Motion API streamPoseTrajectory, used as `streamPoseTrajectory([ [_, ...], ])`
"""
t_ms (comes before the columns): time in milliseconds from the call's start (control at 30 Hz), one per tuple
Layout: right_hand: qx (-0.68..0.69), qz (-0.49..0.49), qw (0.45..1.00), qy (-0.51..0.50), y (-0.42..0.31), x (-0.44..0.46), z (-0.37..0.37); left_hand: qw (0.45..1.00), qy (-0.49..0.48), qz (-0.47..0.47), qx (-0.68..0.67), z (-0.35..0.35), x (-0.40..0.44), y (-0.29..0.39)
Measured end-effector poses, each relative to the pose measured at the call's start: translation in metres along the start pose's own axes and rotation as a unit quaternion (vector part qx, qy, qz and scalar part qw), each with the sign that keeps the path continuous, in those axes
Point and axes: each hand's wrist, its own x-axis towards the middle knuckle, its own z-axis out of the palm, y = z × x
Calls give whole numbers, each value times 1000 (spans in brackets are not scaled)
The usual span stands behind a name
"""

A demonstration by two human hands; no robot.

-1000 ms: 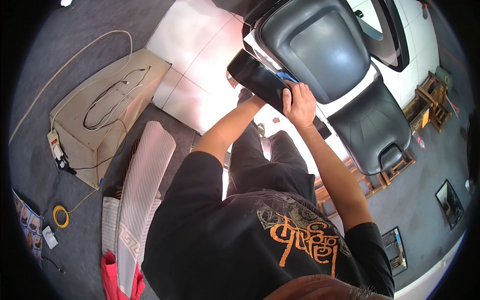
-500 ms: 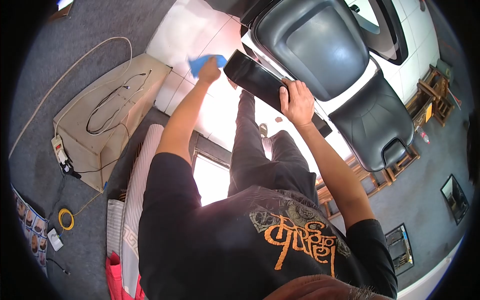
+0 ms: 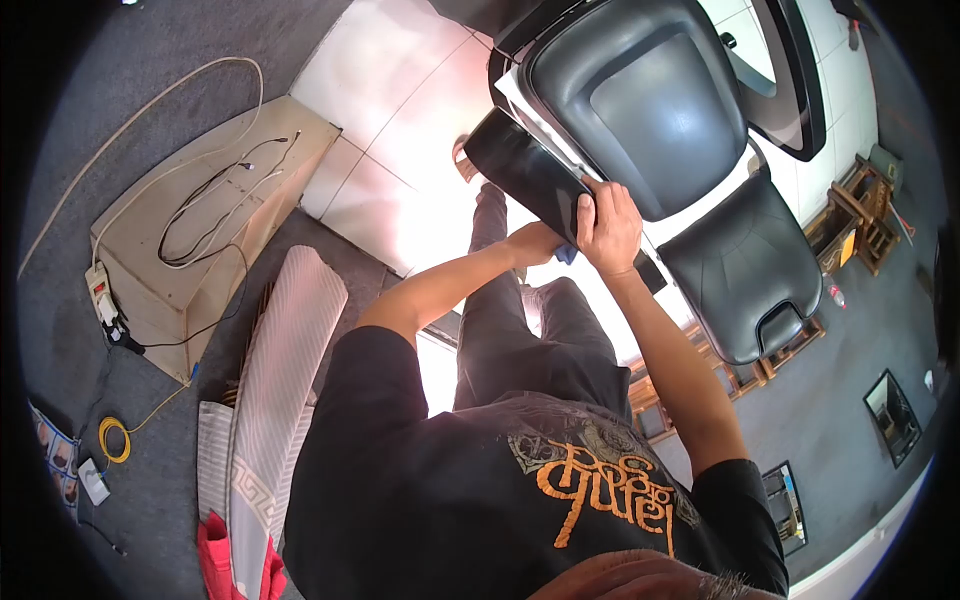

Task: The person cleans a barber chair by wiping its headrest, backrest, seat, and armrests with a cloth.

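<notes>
A black salon-type chair stands before me, with a large cushion (image 3: 645, 105) and a smaller padded part (image 3: 745, 265) beside it. Along its near side runs a long black armrest (image 3: 525, 175). My right hand (image 3: 612, 228) grips this armrest, thumb on top and fingers over the far edge. Against the armrest's near side, my left hand (image 3: 533, 243) is closed around a blue cloth (image 3: 566, 253). Only a small bit of the cloth shows beside the right wrist; the left fingertips are partly hidden.
On the left lie a brown box-like board (image 3: 180, 240) with cables, a power strip (image 3: 108, 305), a yellow coiled cable (image 3: 114, 440) and rolled striped material (image 3: 290, 360). Wooden frames (image 3: 850, 215), a plastic bottle (image 3: 836, 292) and a mirror (image 3: 892, 418) are on the right.
My left hand has swung right and toward me with the blue cloth, from beyond the armrest's far end to its near side. The right hand keeps its hold on the armrest.
</notes>
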Motion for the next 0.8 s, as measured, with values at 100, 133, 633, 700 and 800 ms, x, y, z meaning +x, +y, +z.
streamPoseTrajectory([
  [100, -2, -1, 1000, -6, 2, -1, 1, 990, 80, 34, 107, 1, 2, -40],
  [133, 4, -4, 1000, -3, 1, 0, 0, 984, 107, 48, 134, -1, 2, -57],
  [633, 7, -13, 1000, -4, 3, 0, 1, 915, 263, -305, -21, -86, 46, -168],
  [700, 7, -13, 1000, -5, 4, 0, 2, 855, 218, -467, 50, -122, 41, -171],
  [800, 6, -12, 1000, -8, 5, 0, 1, 825, 206, -523, 56, -151, 42, -180],
])
